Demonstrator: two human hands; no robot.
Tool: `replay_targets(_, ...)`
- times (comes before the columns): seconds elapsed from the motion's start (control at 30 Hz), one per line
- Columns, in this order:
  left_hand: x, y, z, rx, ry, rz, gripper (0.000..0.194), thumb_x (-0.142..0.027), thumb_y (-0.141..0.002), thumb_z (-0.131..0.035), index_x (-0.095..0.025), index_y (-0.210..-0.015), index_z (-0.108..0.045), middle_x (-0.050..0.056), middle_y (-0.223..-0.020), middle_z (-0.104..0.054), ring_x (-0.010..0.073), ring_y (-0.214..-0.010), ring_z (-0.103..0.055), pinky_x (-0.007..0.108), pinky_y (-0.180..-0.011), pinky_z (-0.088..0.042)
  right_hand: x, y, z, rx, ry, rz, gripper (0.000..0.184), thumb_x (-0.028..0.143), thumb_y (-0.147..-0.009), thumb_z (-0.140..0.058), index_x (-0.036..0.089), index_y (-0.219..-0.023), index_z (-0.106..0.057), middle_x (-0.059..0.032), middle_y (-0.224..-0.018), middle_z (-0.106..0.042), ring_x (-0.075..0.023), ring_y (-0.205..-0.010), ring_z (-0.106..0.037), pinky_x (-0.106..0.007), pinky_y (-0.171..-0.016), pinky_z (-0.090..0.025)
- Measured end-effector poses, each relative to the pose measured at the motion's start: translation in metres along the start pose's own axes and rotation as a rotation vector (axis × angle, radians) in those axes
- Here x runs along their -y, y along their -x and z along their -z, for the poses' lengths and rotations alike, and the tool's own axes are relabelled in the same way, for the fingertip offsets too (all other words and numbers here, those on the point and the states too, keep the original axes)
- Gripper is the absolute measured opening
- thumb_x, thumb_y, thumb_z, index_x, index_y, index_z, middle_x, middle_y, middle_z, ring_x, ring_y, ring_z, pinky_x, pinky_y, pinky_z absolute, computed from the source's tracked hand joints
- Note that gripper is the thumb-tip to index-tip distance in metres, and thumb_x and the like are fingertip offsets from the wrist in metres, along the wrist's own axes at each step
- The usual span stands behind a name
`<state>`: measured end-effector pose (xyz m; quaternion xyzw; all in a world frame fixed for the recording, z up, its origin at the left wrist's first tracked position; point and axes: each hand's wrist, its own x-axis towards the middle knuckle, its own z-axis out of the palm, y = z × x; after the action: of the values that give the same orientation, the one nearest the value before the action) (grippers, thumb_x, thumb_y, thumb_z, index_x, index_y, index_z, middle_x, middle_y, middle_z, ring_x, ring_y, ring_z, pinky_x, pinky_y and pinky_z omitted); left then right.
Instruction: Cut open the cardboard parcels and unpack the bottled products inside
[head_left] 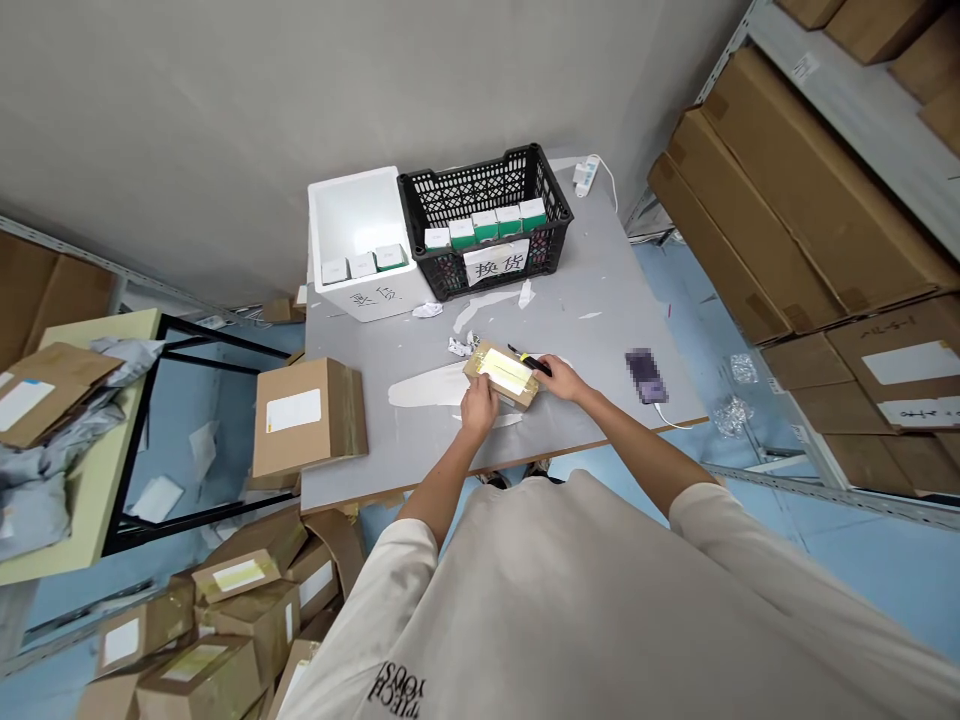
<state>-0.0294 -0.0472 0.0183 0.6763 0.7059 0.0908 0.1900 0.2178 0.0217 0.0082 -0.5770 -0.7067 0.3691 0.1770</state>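
Note:
A small brown cardboard parcel (504, 374) with a pale label lies on the grey table (600, 300) in front of me. My left hand (478, 408) grips its near left edge, fingers closed on it. My right hand (561, 378) is closed round a black and yellow utility knife (529, 362), whose tip touches the parcel's right end.
Behind the parcel stand a white foam box (358, 215) and a black plastic basket (487, 185), both holding small green-and-white boxes. A bigger cardboard box (307, 415) sits at the table's left edge. A phone (646, 377) lies right. Paper scraps litter the table. Parcels pile on the floor; shelves of cartons stand right.

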Motion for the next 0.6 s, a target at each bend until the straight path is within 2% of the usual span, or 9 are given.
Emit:
replay_targets(0.13,0.001,-0.012,0.003,-0.014,0.093,-0.002,0.036,-0.030,-0.104,-0.040,-0.022,-0.137,-0.051,0.013,-0.124,-0.063,0.0248,-0.113,-0.066,0.036,-0.092,-0.054,0.008,0.023,-0.010,0.021,-0.084,-0.051,0.033,0.049,-0.095,-0.058,0.024,-0.117,-0.058,-0.0088,-0.115,-0.072,-0.0267,-0.102,-0.067,-0.038,-0.087,-0.053)
replay_targets(0.2,0.003,-0.017,0.006,-0.006,0.115,-0.015,0.038,-0.032,-0.103,-0.041,-0.021,-0.139,-0.051,0.013,-0.126,-0.062,0.0249,-0.114,-0.065,0.036,-0.094,-0.054,0.013,0.031,-0.017,0.080,-0.150,-0.062,0.031,0.050,-0.096,-0.058,0.026,-0.116,-0.057,-0.0062,-0.111,-0.074,-0.0256,-0.098,-0.069,-0.037,-0.086,-0.054)
replay_targets(0.27,0.002,-0.022,0.009,0.001,0.106,-0.038,0.043,-0.033,-0.103,-0.042,-0.020,-0.143,-0.048,0.014,-0.132,-0.060,0.0258,-0.118,-0.064,0.037,-0.097,-0.053,0.014,0.036,-0.023,0.146,-0.257,-0.067,0.030,0.052,-0.097,-0.057,0.026,-0.113,-0.055,-0.0037,-0.110,-0.074,-0.0228,-0.091,-0.070,-0.038,-0.085,-0.055)
replay_targets(0.33,-0.004,-0.027,0.011,-0.009,0.049,-0.074,0.047,-0.036,-0.101,-0.045,-0.019,-0.145,-0.047,0.016,-0.142,-0.055,0.0286,-0.128,-0.058,0.040,-0.104,-0.050,0.011,0.036,-0.024,0.154,-0.371,-0.089,0.031,0.054,-0.098,-0.055,0.027,-0.112,-0.054,-0.0027,-0.112,-0.072,-0.0201,-0.086,-0.072,-0.037,-0.085,-0.056)
replay_targets(0.4,-0.016,-0.030,0.011,-0.037,-0.041,-0.102,0.054,-0.042,-0.099,-0.051,-0.017,-0.147,-0.047,0.018,-0.152,-0.048,0.0336,-0.140,-0.047,0.045,-0.112,-0.043,0.004,0.032,-0.019,0.078,-0.425,-0.135,0.034,0.056,-0.096,-0.055,0.026,-0.112,-0.053,-0.0035,-0.113,-0.070,-0.0190,-0.086,-0.073,-0.036,-0.083,-0.056)
replay_targets(0.5,-0.042,-0.031,0.006,-0.034,-0.103,-0.071,0.076,-0.056,-0.094,-0.057,-0.016,-0.155,-0.037,0.021,-0.157,-0.041,0.0393,-0.141,-0.041,0.052,-0.113,-0.037,-0.006,0.022,-0.006,-0.069,-0.422,-0.207,0.037,0.056,-0.093,-0.057,0.025,-0.112,-0.055,-0.0056,-0.112,-0.068,-0.0193,-0.088,-0.072,-0.034,-0.078,-0.056)
replay_targets(0.6,-0.062,-0.029,-0.003,0.036,-0.132,-0.090,0.086,-0.053,-0.089,-0.063,-0.017,-0.160,-0.029,0.023,-0.157,-0.040,0.0410,-0.141,-0.040,0.054,-0.112,-0.036,-0.012,0.014,0.008,-0.129,-0.431,-0.231,0.038,0.055,-0.090,-0.059,0.024,-0.113,-0.059,-0.0074,-0.113,-0.068,-0.0199,-0.090,-0.071,-0.032,-0.074,-0.056)
